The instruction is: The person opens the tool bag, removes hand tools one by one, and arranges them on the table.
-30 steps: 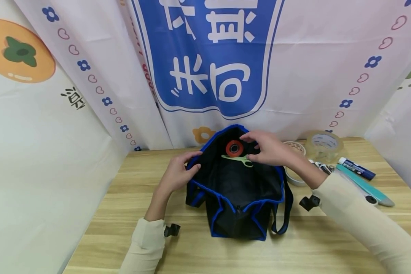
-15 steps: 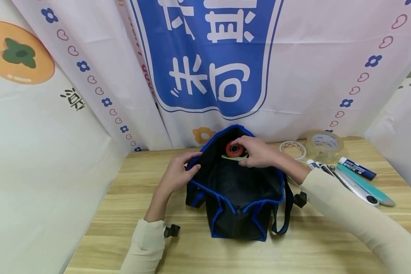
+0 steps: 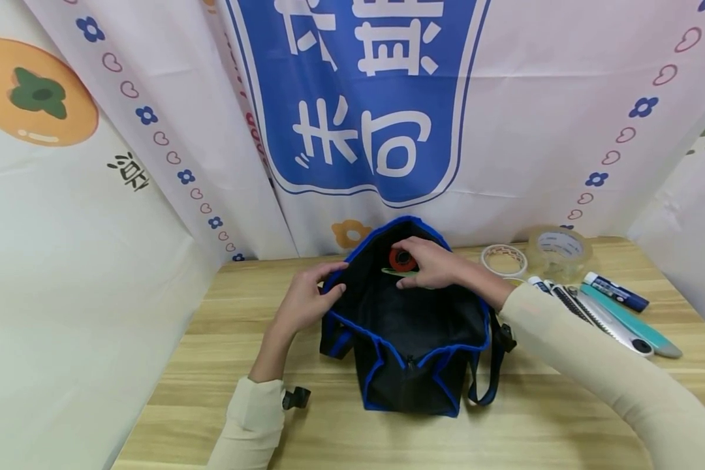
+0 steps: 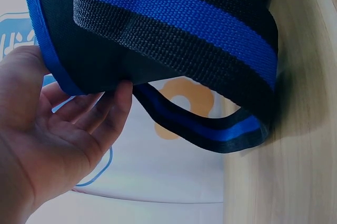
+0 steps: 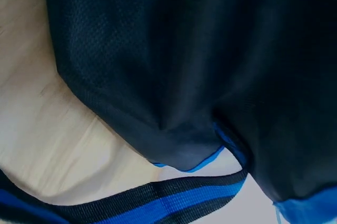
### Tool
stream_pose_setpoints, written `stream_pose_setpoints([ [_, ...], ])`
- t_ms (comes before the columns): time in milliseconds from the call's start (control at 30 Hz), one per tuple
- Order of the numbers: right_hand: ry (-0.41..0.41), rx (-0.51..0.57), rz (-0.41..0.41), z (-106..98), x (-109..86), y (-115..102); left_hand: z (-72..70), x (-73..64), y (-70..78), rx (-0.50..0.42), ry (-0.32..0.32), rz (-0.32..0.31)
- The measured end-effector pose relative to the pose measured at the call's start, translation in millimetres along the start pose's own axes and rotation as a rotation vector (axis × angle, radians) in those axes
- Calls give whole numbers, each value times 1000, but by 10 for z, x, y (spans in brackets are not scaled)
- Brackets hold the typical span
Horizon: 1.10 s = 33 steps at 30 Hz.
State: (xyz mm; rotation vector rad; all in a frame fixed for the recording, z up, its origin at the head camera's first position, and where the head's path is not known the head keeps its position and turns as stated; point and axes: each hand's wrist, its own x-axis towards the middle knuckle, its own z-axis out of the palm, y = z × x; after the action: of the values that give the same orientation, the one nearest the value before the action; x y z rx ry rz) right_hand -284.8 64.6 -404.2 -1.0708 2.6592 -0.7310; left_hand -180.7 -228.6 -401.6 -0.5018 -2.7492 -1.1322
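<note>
A black bag (image 3: 408,385) with blue trim stands on the table, its mouth spread wide. My left hand (image 3: 308,297) pinches the bag's left rim, thumb inside and fingers outside; the left wrist view shows these fingers (image 4: 100,113) under the trimmed edge. Inside the mouth, my right hand (image 3: 433,262) reaches over a red tape roll (image 3: 402,261), its thumb well apart from its fingers. Part of a pair of light green scissors (image 3: 392,271) shows below the roll; the hand hides the handles. Only the bag's side (image 5: 158,50) and strap (image 5: 163,200) appear in the right wrist view.
Right of the bag lie a white tape roll (image 3: 504,260), a large clear tape roll (image 3: 559,251), a dark blue glue-stick-like tube (image 3: 615,291), a teal-handled tool (image 3: 637,323) and grey cutters (image 3: 613,321). A printed cloth (image 3: 523,130) hangs behind the bag.
My right hand has moved left and lower into the bag, over the red tape roll, and now covers the scissors' handles. My left hand has stayed on the rim.
</note>
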Motion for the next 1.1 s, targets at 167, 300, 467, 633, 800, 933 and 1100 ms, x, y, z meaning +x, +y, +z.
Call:
stream_pose_setpoints([
  [167,11,22,6,30,56,24,3,6,-19,2,-3,-8],
  [300,61,45,0,70,88,45,6,7,-17,7,-6,-7],
  [467,102,59,-3,95,102,64,5,6,-10,-5,-5,10],
  [633,104,59,-3,98,76,51,4,7,-20,-2,-7,8],
  [800,126,55,-11,87,14,17,-1,5,-10,-9,-5,2],
  [933,145,56,-29,76,-39,-1,-7,5,4,-15,-4,7],
  [1100,118,66,-25,69,-83,-7,-5,10,1,-3,-2,17],
])
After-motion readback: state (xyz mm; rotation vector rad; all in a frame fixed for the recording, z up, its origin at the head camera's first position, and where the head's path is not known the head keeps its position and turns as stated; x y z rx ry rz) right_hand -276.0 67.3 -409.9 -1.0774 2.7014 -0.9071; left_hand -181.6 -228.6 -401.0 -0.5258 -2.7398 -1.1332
